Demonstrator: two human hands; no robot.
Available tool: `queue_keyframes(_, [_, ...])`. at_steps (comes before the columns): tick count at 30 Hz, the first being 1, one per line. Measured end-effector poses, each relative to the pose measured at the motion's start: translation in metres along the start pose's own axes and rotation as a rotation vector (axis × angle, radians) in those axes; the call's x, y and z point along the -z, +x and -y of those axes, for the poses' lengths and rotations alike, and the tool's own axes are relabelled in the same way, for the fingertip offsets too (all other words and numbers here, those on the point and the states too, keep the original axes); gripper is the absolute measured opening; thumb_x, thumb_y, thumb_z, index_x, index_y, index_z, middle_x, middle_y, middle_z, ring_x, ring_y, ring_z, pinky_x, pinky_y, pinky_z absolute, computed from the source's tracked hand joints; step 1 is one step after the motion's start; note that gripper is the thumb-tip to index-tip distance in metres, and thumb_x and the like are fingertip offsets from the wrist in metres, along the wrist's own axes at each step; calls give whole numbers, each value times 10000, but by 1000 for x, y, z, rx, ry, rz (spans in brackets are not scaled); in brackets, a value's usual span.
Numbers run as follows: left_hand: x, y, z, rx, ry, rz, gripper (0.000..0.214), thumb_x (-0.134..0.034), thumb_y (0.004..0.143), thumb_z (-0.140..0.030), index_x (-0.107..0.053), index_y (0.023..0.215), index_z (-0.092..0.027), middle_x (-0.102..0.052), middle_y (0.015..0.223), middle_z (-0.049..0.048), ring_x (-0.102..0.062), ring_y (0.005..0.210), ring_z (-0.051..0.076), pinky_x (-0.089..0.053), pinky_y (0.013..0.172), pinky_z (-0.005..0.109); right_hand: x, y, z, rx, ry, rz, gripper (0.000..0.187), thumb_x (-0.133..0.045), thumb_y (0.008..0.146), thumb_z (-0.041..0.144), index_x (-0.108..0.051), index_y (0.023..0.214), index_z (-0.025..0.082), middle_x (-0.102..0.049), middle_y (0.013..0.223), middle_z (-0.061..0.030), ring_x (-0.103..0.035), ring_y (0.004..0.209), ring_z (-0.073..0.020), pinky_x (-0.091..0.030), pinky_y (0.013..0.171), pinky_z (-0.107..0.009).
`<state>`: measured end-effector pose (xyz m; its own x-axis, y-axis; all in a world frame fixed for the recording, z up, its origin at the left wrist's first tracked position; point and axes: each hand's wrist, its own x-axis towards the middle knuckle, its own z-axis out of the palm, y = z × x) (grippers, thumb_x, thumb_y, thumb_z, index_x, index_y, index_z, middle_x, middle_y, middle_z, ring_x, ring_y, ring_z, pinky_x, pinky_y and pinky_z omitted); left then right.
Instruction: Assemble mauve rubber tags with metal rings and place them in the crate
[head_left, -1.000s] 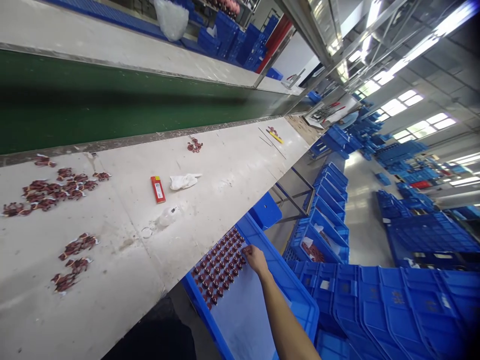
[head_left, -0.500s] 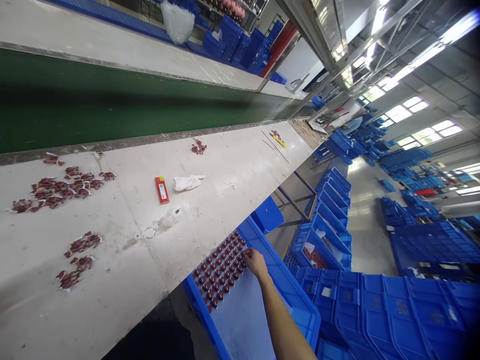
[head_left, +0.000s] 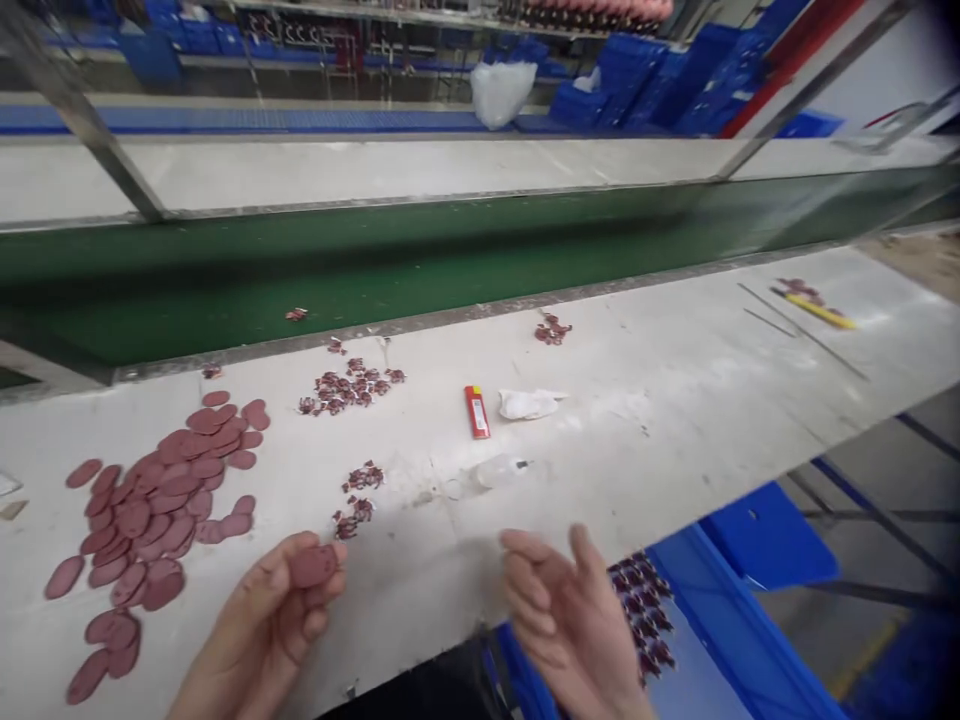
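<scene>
My left hand is at the lower left over the white table, pinching a flat maroon oval piece against its fingers. Just beyond it lies a loose pile of similar maroon ovals. My right hand is raised at the table's front edge, fingers loosely curled and nothing visible in them. It is nearest a blue plastic crate holding rows of small dark-red parts, which the hand partly hides.
Small clusters of dark-red scraps lie on the table, with a red lighter, a white cloth and a yellow-handled tool farther right. A green conveyor belt runs behind the table.
My view has swung left and levelled. My right hand has left the crate's dark-red parts and risen over the table edge. My left hand and the oval pile have come into view.
</scene>
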<state>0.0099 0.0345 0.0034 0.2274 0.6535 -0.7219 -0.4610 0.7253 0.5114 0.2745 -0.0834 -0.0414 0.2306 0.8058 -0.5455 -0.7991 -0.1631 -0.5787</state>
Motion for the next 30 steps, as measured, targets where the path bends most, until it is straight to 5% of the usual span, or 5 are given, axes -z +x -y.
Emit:
queue_keyframes(3, [-9,-2,5,22,-46,55,403,-1026,525,-315,-836,861,-198,-856,939,89,-780,694,182,-592,512,160,-32,32,-17,-170,415,275,666,-548,958,676,-680,1225,81,-564,778,6,-424,521,-47,-295,315,-72])
queue_keyframes(10, [2,-1,5,48,-24,140,511,-1038,479,-247,-855,952,-190,-855,958,71,-776,804,170,-639,687,153,-40,79,7,-26,505,277,361,-746,916,469,-684,1106,167,-519,647,112,-459,464,3,-403,398,-7])
queue_keyframes(16, [-1,4,11,49,14,206,485,-1029,498,-335,-859,932,-200,-852,927,63,-683,590,104,-469,367,94,-72,45,11,28,318,163,408,-724,915,554,-715,975,150,-520,589,91,-416,396,0,-396,372,-82])
queue_keyframes(22, [-15,3,19,25,-23,208,426,-1039,487,-298,-855,870,-278,-855,875,46,-721,582,116,-538,482,122,-111,9,-5,336,-158,-24,489,-788,786,661,-722,918,195,-577,516,58,-503,353,-68,-424,341,-158])
queue_keyframes(30, [-18,4,25,-68,-105,224,313,-991,595,-371,-832,846,-273,-854,1025,95,-768,689,185,-573,536,185,-148,-10,-23,450,-311,-141,467,-816,774,632,-683,947,219,-569,555,68,-647,483,-152,-494,437,-248])
